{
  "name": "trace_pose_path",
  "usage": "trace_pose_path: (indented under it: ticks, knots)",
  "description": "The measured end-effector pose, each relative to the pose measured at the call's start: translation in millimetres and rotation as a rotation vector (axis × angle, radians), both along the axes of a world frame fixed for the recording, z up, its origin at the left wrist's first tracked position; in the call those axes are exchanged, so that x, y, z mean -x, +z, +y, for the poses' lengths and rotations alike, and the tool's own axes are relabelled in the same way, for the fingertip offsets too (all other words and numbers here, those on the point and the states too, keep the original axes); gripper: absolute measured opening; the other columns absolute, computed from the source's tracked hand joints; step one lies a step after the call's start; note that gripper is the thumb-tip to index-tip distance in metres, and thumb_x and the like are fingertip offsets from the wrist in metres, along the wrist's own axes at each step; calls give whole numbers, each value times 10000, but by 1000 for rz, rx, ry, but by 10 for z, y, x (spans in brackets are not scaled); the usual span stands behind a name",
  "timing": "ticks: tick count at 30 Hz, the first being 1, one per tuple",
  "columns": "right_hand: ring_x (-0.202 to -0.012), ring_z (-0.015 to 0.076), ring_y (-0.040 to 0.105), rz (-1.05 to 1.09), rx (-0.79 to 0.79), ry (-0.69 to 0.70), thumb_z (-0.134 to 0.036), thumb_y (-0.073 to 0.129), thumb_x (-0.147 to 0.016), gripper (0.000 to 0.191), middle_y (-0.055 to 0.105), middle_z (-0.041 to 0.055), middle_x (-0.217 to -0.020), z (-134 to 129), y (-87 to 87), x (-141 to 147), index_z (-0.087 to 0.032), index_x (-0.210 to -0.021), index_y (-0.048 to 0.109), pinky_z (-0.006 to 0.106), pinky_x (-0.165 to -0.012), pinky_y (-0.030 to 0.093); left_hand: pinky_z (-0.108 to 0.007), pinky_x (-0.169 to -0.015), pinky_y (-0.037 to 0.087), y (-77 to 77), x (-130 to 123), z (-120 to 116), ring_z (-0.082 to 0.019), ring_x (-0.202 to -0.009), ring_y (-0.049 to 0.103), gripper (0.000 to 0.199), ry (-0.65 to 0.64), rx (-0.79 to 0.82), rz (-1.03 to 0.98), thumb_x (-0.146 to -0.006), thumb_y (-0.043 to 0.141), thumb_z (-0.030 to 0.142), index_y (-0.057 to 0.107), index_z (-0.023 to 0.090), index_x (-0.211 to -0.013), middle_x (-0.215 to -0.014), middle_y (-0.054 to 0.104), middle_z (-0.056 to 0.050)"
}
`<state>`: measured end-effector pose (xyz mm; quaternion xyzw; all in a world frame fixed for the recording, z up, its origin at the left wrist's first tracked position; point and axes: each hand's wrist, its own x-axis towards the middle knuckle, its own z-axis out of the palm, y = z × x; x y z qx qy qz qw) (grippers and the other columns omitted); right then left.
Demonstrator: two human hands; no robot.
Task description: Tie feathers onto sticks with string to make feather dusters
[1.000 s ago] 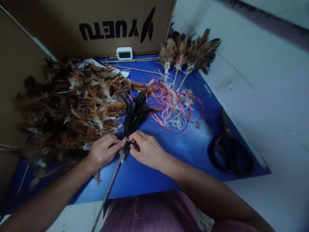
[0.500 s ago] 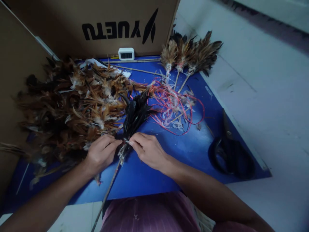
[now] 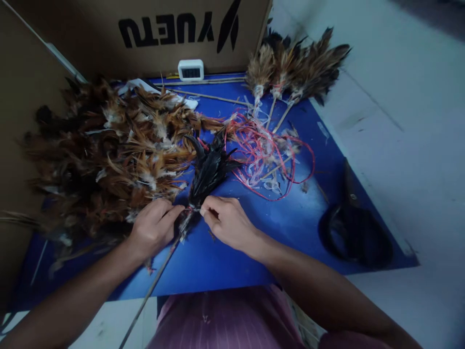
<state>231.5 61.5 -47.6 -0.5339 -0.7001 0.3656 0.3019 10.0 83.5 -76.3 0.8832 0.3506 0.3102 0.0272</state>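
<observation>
Black feathers [image 3: 208, 175] are bound near the upper end of a thin stick [image 3: 154, 285], which slants down past the table's front edge. Just left of the binding, my left hand [image 3: 154, 225] is closed, thumb and forefinger pinching a thin string. My right hand [image 3: 228, 220] pinches the string's other side, to the right of the stick. The string [image 3: 192, 209] runs taut between the fingertips, across the base of the feathers. A large heap of brown feathers [image 3: 119, 155] lies to the left, close to my left hand.
Tangled pink string [image 3: 254, 145] lies behind my right hand. Black scissors [image 3: 354, 228] rest at the right of the blue table [image 3: 232, 276]. Feather bundles on sticks [image 3: 286, 72] lie at the back right. A small white timer [image 3: 191, 70] stands before a cardboard box [image 3: 87, 34].
My right hand has moved slightly right, away from my left, and the string between them shows straighter. The view has shifted a little.
</observation>
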Motion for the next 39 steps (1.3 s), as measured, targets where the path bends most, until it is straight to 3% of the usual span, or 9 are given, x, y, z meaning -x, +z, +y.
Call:
trace_pose_path:
  ticks: [4,11,18,21,25,34,39]
  knots:
    - [-592,106,524,-75,6,0,-87,504,-783,140,605,-5,-658,30,9,14,-171,-711,591,217,-592,328,-280,-588,488,155,-74,27,-159,-644,561,245,-30,-47,157,-846,500,97,696,188,-963,-708,593,-47]
    - [-616,130,552,-203,-8,6,-139,482,-796,153,657,21,-698,50,18,22,-186,-739,616,234,-588,322,-220,-654,471,357,-96,74,-113,-710,586,91,-84,337,-6,-847,583,147,663,179,-875,-765,621,-19]
    - [-624,140,573,-255,-14,21,-164,495,-803,146,673,28,-713,59,20,29,-192,-762,632,243,-580,311,-284,-801,483,390,-148,117,-154,-867,622,69,-185,506,-152,-830,615,185,649,176,-771,-930,670,-59]
    - [-600,129,556,-238,-17,31,-149,498,-801,148,663,22,-701,59,20,21,-187,-744,629,237,-567,305,-261,-696,501,355,-182,115,-123,-717,630,116,-263,689,-205,-864,568,202,618,164,-767,-918,705,-68]
    - [-574,108,525,-151,-18,51,-119,513,-787,142,634,-4,-659,38,27,7,-185,-731,625,221,-575,321,-209,-539,461,282,-184,99,-68,-528,544,98,-187,803,-306,-875,560,216,614,161,-816,-850,693,-45]
    - [-770,130,611,-17,-91,114,-89,471,-862,192,686,30,-855,-11,-15,50,-169,-881,644,227,-723,407,-187,-468,435,230,-175,54,-68,-489,523,105,-7,894,-390,-818,646,260,633,158,-801,-690,622,-2]
    - [-778,131,622,12,-140,89,-134,502,-878,152,698,37,-873,-40,-18,77,-168,-865,650,230,-740,432,-189,-515,473,235,-164,29,-75,-524,566,98,24,864,-358,-802,662,249,652,165,-851,-715,637,-4]
